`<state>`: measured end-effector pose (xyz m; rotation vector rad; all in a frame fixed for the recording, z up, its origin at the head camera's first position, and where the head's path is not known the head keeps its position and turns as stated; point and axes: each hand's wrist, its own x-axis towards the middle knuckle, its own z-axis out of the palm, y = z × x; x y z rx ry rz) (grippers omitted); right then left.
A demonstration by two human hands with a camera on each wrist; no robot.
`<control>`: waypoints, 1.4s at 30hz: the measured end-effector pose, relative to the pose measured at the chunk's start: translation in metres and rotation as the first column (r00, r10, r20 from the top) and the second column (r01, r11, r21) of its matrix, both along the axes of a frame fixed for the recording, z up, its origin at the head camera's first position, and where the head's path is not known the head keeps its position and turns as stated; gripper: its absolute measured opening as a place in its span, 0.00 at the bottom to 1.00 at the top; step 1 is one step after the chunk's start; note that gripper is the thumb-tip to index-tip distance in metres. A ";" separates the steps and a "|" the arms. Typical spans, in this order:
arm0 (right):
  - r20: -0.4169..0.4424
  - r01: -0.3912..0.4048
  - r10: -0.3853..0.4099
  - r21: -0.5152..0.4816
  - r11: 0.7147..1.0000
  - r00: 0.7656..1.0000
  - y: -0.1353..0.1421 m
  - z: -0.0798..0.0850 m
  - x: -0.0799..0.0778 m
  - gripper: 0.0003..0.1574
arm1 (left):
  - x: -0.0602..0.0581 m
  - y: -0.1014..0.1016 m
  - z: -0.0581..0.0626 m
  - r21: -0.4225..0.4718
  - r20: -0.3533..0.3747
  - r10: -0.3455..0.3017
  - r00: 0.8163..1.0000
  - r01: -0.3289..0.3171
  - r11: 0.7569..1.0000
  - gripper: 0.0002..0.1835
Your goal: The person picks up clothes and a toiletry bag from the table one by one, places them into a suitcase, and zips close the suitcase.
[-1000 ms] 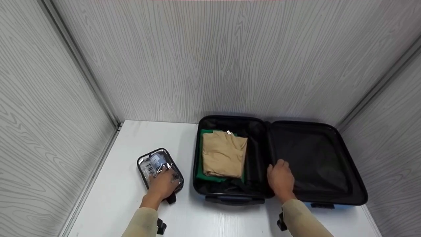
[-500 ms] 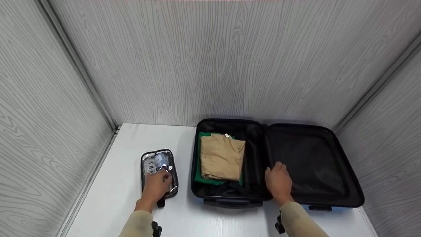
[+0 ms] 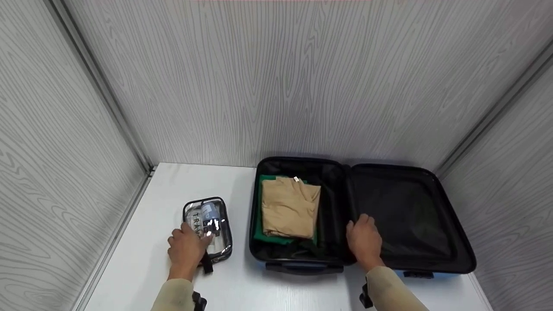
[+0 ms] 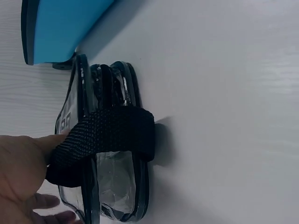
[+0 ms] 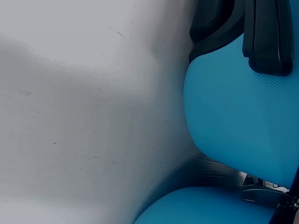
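Since the earlier frame, the left hand (image 3: 185, 248) has shifted from atop the clear pouch (image 3: 211, 222) to its near left edge, fingers spread apart. The pouch lies on the table (image 3: 276, 289) beside the suitcase (image 3: 406, 211). The right hand (image 3: 365, 242) rests at the suitcase's middle seam; whether it grips cannot be told.

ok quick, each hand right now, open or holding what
Left hand: open, thumb over the clear pouch.
Right hand: at the suitcase by its middle seam; grip cannot be told.
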<state>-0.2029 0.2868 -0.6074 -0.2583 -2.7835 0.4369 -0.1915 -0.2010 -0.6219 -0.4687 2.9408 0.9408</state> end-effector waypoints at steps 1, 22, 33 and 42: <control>0.005 -0.002 0.002 -0.003 1.000 1.000 0.000 0.000 0.000 0.25 | 0.001 -0.001 0.001 0.018 0.036 0.019 0.999 -0.019 1.000 0.47; -0.017 0.013 -0.013 -0.022 1.000 1.000 -0.006 0.003 0.003 0.22 | -0.004 -0.015 0.016 0.458 0.095 -0.033 0.995 -0.014 0.889 0.33; -0.039 0.000 -0.001 -0.017 1.000 0.999 -0.008 0.005 0.004 0.22 | -0.001 -0.014 0.044 0.491 0.057 0.017 0.998 -0.043 0.870 0.28; 0.025 0.005 -0.004 -0.051 0.999 1.000 -0.007 0.006 0.006 0.24 | 0.006 -0.009 0.074 0.527 -0.027 0.061 0.998 -0.038 0.849 0.28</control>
